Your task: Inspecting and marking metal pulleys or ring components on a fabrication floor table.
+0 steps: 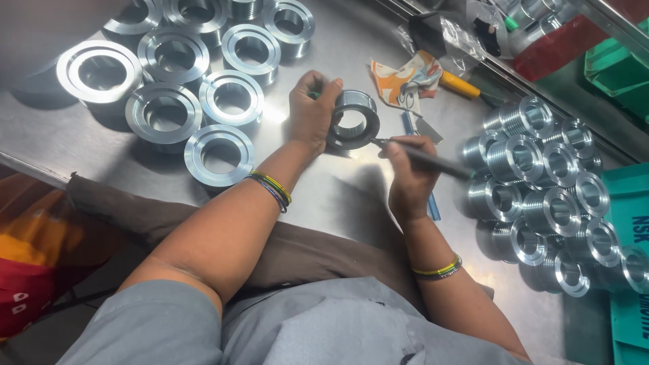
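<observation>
1. The left hand is gripping a metal ring, fingers curling over its far edge, tilting it on edge over the steel table near the middle of the scene.
2. The right hand is clenching around a dark pen-like tool, its tip touching the ring's lower right rim.
3. Both wrists are wearing coloured bangles.
4. A group of wide flat rings is lying to the far left, well apart from the held ring.
5. A pile of grooved metal parts is sitting to the right, just beside a teal crate.
6. A patterned cloth is lying beyond the hands, near a yellow-handled tool.
</observation>
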